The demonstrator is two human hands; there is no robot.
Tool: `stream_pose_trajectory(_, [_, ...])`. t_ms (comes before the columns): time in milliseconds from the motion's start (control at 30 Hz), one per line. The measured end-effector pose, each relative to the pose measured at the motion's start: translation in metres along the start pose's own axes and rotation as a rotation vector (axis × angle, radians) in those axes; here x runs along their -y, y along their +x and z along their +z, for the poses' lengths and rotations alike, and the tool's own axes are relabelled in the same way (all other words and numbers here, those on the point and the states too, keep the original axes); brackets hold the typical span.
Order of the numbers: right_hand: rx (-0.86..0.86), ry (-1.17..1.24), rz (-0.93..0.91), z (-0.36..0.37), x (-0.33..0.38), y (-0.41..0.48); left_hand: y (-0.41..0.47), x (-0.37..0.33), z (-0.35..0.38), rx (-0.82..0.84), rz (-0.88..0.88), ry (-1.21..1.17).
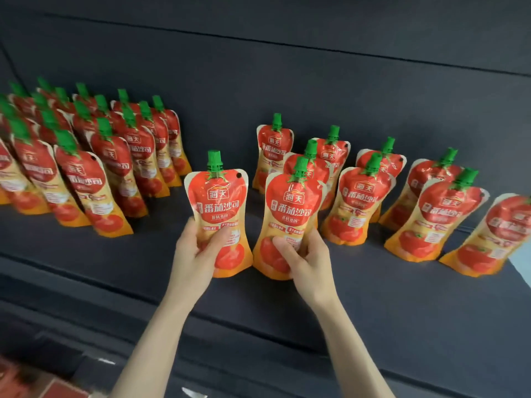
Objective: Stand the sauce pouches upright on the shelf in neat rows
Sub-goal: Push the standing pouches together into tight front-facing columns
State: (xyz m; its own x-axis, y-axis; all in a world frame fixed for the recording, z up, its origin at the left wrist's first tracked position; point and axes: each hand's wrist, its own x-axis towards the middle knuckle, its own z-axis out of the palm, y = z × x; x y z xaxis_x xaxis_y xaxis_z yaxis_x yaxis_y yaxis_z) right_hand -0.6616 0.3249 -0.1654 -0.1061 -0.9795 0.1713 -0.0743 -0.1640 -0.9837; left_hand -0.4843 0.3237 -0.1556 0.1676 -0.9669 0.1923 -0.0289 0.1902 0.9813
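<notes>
Red and orange sauce pouches with green screw caps stand on a dark shelf. My left hand grips the lower part of one upright pouch near the shelf's front middle. My right hand grips the lower part of a second upright pouch just to its right. On the left, a dense block of pouches stands in several neat rows. On the right, a looser group of pouches stands in staggered rows, and the rightmost pouch leans.
The shelf's dark back wall rises behind the pouches. Below the shelf's front edge, a red and brown box shows at the bottom left. A bare strip of shelf lies between the left block and my hands.
</notes>
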Motion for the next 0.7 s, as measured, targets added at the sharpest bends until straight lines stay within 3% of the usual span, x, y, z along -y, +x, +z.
stream_pose_trajectory(333, [-0.193,-0.14,-0.074,0.103,0.0,0.071,0.117,0.031,-0.072,0.073,0.034,0.137])
stream_pose_trajectory(700, [-0.298,-0.188,-0.017,0.125,-0.01,0.139,0.199,0.046,-0.045,0.155,-0.005,0.027])
